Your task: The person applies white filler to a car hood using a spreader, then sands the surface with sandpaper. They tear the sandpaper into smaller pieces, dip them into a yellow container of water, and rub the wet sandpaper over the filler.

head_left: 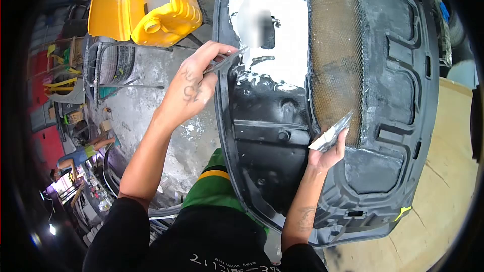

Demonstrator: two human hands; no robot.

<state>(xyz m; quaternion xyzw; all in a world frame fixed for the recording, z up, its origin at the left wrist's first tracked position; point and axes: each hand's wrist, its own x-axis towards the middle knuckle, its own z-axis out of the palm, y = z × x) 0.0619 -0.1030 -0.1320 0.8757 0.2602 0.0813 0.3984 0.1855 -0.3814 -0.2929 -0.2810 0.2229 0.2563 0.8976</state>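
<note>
My left hand pinches a thin grey putty spreader at the left rim of a black car hood panel, which lies inner side up. My right hand grips a flat grey putty knife with cream-coloured filler on it. It hovers over the lower end of a brown honeycomb mesh strip set in the panel. A bright, glossy white area covers the panel's upper left part, with a dark opening in it.
A cut-open yellow plastic jerrycan stands on a rack upper left, above tires and the stained concrete floor. Plywood lies right of the panel. Another person is far left among shop clutter.
</note>
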